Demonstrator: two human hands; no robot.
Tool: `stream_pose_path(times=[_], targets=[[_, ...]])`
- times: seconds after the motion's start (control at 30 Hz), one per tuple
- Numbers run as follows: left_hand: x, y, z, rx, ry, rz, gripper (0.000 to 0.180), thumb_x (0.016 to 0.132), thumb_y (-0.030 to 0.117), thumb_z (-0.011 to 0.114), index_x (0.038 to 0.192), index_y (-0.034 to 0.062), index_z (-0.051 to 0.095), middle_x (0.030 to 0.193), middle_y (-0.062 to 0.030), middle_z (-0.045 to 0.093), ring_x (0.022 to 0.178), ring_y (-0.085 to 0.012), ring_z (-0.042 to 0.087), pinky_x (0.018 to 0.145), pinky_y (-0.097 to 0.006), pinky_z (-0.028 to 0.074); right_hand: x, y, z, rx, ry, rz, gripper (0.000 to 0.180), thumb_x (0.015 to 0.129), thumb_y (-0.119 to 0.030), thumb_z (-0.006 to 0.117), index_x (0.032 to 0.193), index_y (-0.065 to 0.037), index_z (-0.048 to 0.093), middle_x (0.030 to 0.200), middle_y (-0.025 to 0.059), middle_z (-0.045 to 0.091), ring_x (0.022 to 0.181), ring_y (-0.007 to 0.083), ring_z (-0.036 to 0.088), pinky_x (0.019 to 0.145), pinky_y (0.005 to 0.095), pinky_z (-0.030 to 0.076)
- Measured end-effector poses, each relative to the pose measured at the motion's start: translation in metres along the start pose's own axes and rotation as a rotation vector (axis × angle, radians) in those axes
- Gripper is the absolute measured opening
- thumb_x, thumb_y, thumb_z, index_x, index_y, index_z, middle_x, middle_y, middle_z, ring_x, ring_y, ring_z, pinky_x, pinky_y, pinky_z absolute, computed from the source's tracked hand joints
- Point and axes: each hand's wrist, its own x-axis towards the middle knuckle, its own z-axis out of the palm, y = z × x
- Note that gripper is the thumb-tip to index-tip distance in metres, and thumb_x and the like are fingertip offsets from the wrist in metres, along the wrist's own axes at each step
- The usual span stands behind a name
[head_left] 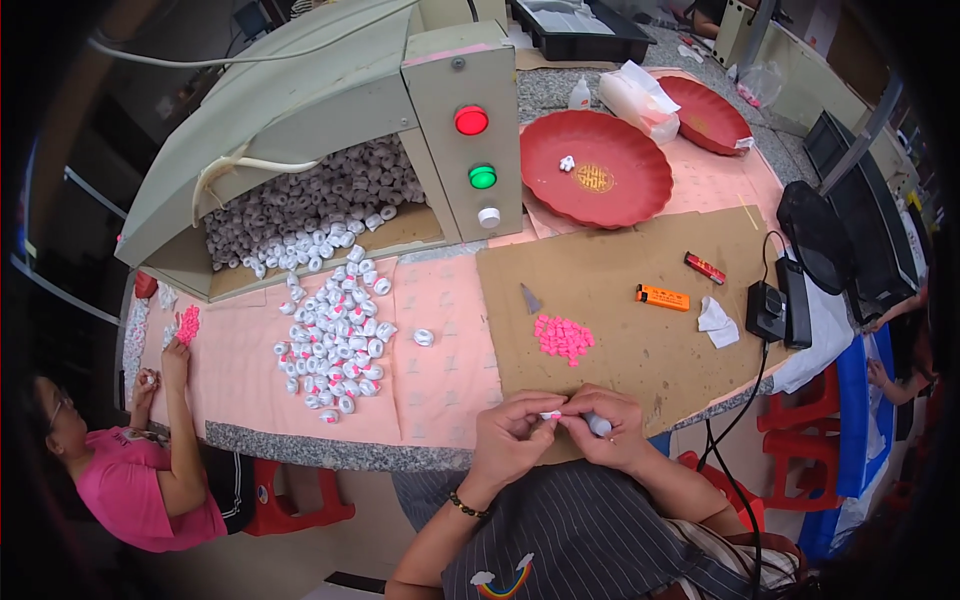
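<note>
Near the front edge of the table, my left hand (512, 434) and my right hand (612, 428) meet at the fingertips. Pinched between them is a small white piece with pink on it (551, 415); its exact kind is too small to make out. A whitish rounded thing (598, 424) also sits in my right hand, partly covered by the fingers. Just beyond my hands, a cluster of small pink pieces (564, 338) lies on the brown cardboard (640, 355). Farther left, many white wrapped bundles (335, 350), several marked with pink, are spread on pink paper.
A grey machine (461, 70) with red and green lights holds more bundles. Red scalloped trays (640, 195) stand behind. On the cardboard lie an orange box cutter (662, 297), a red lighter-like stick (705, 268) and crumpled tissue (717, 322). A co-worker (140, 480) sits left; a black cord (745, 420) hangs right.
</note>
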Motion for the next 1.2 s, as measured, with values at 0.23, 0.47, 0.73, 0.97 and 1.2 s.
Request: stream_pose_path(times=[0.23,0.47,0.73,0.97,1.2], targets=[[0.001,-0.001,-0.004,0.123,-0.044,-0.044,0.023,0.08,-0.016,0.054,0.101,-0.0103,0.062,0.11,-0.0145,0.059,0.099,-0.0174,0.06,0.084,-0.027,0.051,-0.005,0.002,0.001,-0.036,0.0,-0.043,0.013,0.071,0.009,0.065,0.081,0.001,0.064,0.069,0.0109,0.062,0.06,0.0199,0.061,0.054,0.0278,0.047],[0.005,0.004,0.002,0.085,-0.019,-0.115,0.02,0.083,-0.013,0.057,0.102,-0.0097,0.062,0.108,-0.0132,0.059,0.099,-0.0158,0.06,0.085,-0.025,0.05,-0.008,0.005,0.003,-0.1,0.057,-0.012,0.012,0.073,0.007,0.063,0.083,0.001,0.064,0.07,0.0102,0.062,0.06,0.0183,0.06,0.055,0.027,0.046],[0.035,0.045,-0.018,0.828,0.126,0.311,0.024,0.076,-0.011,0.061,0.099,-0.004,0.063,0.094,-0.0129,0.058,0.084,-0.0197,0.06,0.071,-0.027,0.05,-0.005,0.003,0.002,0.023,0.083,0.196,0.01,0.078,0.006,0.057,0.085,0.003,0.064,0.073,0.0074,0.063,0.063,0.0121,0.057,0.057,0.0241,0.044],[0.069,0.057,-0.1,1.604,0.178,0.494,0.022,0.076,-0.004,0.054,0.097,0.0011,0.061,0.094,-0.0136,0.053,0.095,-0.0335,0.048,0.082,-0.042,0.041,-0.006,0.002,0.002,-0.049,0.026,0.126,0.008,0.077,0.005,0.06,0.083,0.002,0.065,0.072,0.0074,0.062,0.062,0.0124,0.058,0.057,0.0243,0.043],[0.067,0.077,-0.116,1.591,0.158,0.513,0.026,0.075,-0.008,0.052,0.099,0.0009,0.058,0.101,-0.0141,0.052,0.094,-0.0338,0.047,0.084,-0.041,0.041,-0.007,0.004,0.002,-0.034,0.009,0.148,0.007,0.076,0.004,0.062,0.083,0.002,0.066,0.072,0.0091,0.062,0.062,0.0139,0.058,0.056,0.0249,0.043]])
